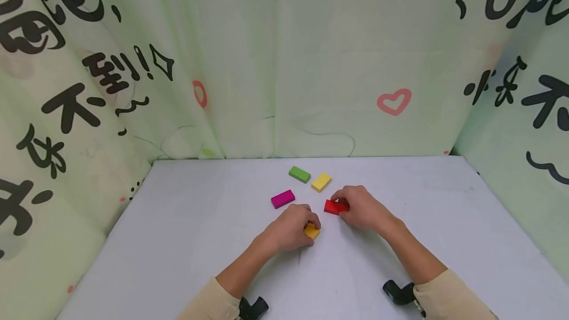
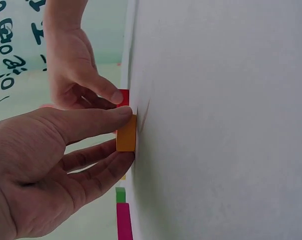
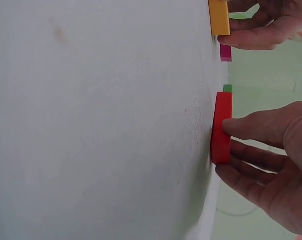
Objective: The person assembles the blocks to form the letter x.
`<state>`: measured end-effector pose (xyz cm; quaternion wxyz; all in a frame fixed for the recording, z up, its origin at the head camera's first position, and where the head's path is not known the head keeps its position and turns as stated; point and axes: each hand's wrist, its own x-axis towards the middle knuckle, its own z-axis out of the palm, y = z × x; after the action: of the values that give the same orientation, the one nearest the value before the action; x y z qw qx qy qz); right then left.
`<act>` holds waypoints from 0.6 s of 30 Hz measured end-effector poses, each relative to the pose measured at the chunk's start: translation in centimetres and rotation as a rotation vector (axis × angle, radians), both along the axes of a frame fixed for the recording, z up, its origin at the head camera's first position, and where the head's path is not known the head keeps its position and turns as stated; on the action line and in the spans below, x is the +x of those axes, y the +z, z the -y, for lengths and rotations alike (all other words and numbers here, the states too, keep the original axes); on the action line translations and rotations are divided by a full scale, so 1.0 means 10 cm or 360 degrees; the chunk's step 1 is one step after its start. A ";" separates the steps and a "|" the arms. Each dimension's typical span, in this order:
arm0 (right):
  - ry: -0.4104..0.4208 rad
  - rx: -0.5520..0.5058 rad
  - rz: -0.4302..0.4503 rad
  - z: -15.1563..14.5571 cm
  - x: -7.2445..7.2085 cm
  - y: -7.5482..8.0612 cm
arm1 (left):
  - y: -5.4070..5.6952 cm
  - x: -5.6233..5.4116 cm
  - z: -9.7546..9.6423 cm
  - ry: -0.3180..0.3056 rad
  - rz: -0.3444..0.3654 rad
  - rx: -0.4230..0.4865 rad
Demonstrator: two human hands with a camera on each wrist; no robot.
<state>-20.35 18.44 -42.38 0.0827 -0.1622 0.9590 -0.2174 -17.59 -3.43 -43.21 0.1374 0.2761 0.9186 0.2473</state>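
Between the thumb and fingers of my left hand (image 1: 294,227) is an orange-yellow block (image 1: 312,231), gripped at the tabletop; the left wrist view shows the thumb at one end of this block (image 2: 126,133) and fingertips at the other. To the right and slightly farther off, my right hand (image 1: 362,207) pinches a red block (image 1: 334,207) lying flat. In the right wrist view the thumb presses the side of the red block (image 3: 222,127), with fingers at its lower end. A magenta block (image 1: 283,199) lies just beyond the left hand. The two held blocks are apart.
Behind the hands lie a green block (image 1: 300,174) and a yellow block (image 1: 321,182). All rest on a white table (image 1: 200,211). Pale green curtains (image 1: 329,63) with printed characters enclose its back and sides. Black wrist devices (image 1: 398,292) sit near the sleeves.
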 end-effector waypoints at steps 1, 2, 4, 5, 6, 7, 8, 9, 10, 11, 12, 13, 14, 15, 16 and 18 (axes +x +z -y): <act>0.0000 0.0000 -0.0001 0.00 0.00 0.00 | 0.00 0.00 0.00 0.0004 0.0001 0.0002; 0.0005 -0.0001 -0.0004 -0.01 0.00 0.01 | 0.00 0.00 0.00 0.0006 0.0002 0.0002; 0.0006 -0.0002 -0.0006 -0.01 0.01 0.01 | 0.00 0.01 0.01 0.0016 0.0011 0.0012; 0.0003 -0.0003 -0.0008 -0.01 0.01 0.01 | -0.01 0.01 0.01 0.0018 0.0012 0.0014; 0.0005 -0.0005 -0.0009 -0.01 0.02 0.02 | -0.01 0.01 0.01 0.0022 0.0017 0.0021; 0.0003 -0.0005 -0.0009 -0.02 0.02 0.02 | -0.02 0.01 0.01 0.0023 0.0017 0.0025; 0.0004 -0.0006 -0.0011 -0.02 0.03 0.02 | -0.02 0.01 0.01 0.0023 0.0017 0.0030; 0.0000 -0.0008 -0.0011 -0.02 0.03 0.02 | -0.02 0.01 0.02 0.0026 0.0020 0.0038; -0.0003 -0.0010 -0.0010 -0.03 0.04 0.03 | -0.02 0.01 0.02 0.0023 0.0013 0.0039; -0.0001 -0.0011 -0.0011 -0.03 0.05 0.03 | -0.02 0.01 0.02 0.0019 0.0007 0.0042; -0.0001 -0.0012 -0.0009 -0.03 0.06 0.03 | -0.02 0.01 0.02 0.0015 0.0005 0.0047; -0.0001 -0.0012 -0.0007 -0.03 0.07 0.04 | -0.01 0.01 0.03 0.0013 0.0005 0.0052; -0.0002 -0.0014 -0.0002 -0.03 0.08 0.04 | -0.01 0.01 0.03 0.0012 0.0007 0.0059; -0.0006 -0.0013 0.0003 -0.03 0.09 0.04 | -0.02 0.01 0.03 0.0008 0.0007 0.0064; -0.0010 -0.0012 0.0009 -0.03 0.10 0.05 | -0.02 0.00 0.03 0.0001 0.0006 0.0066; -0.0016 -0.0012 0.0020 -0.03 0.13 0.06 | -0.03 0.00 0.04 -0.0006 0.0021 0.0078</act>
<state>-19.07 18.77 -41.80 0.0870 -0.1564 0.9584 -0.2224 -17.59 -3.83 -43.48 0.1370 0.2795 0.9108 0.2712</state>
